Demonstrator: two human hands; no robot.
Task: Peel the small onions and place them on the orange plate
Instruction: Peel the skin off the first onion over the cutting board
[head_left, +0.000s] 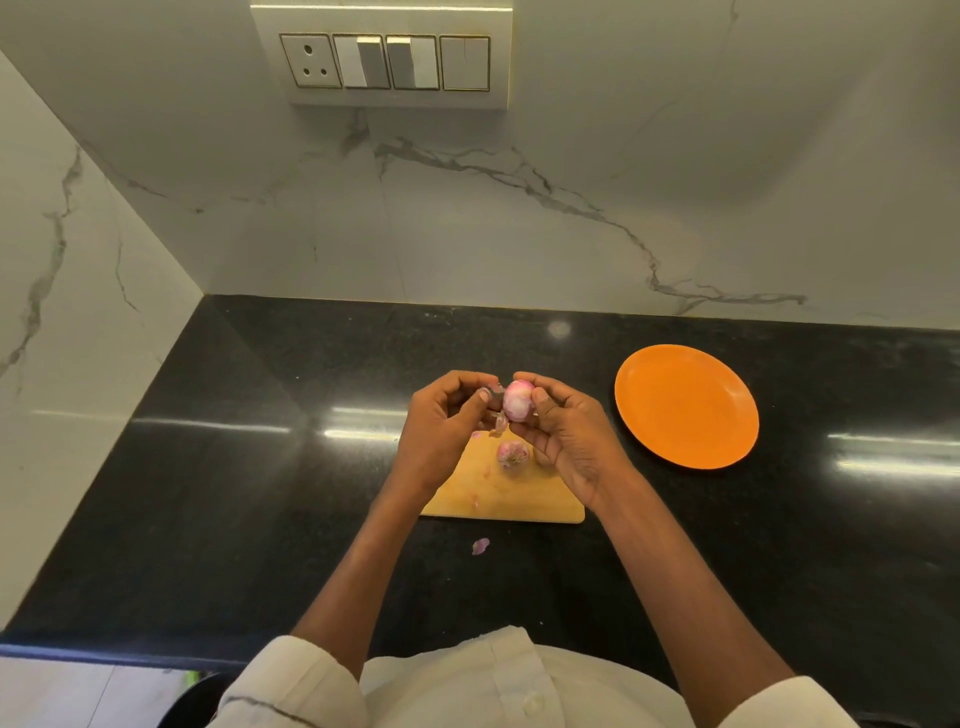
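I've got the small onion (518, 400) up off the counter, pinched in my right hand (563, 434) — fingers curled behind it, thumb on its near side. It looks mostly bare now, pale pink and white. My left hand (441, 421) is just beside it on the left, fingertips closed on a loose strip of skin (498, 418) that hangs off the onion's lower left side. Whether that strip is free or attached at the root end, I can't tell from here.

Below my hands, a second onion (513, 455) sits on the wooden cutting board (498, 493), its skin on. A purple scrap of peel (480, 545) lies on the black countertop (208, 493) nearer to me.

Here's what matters for the drop-off: the orange plate (687, 406) lies to the right of the held onion, well apart from the board, with nothing on it. The right hand has the onion and is the nearer one — so I'd judge it's a plain sideways carry to the right once the last skin is off, with the left hand pulling away leftward.
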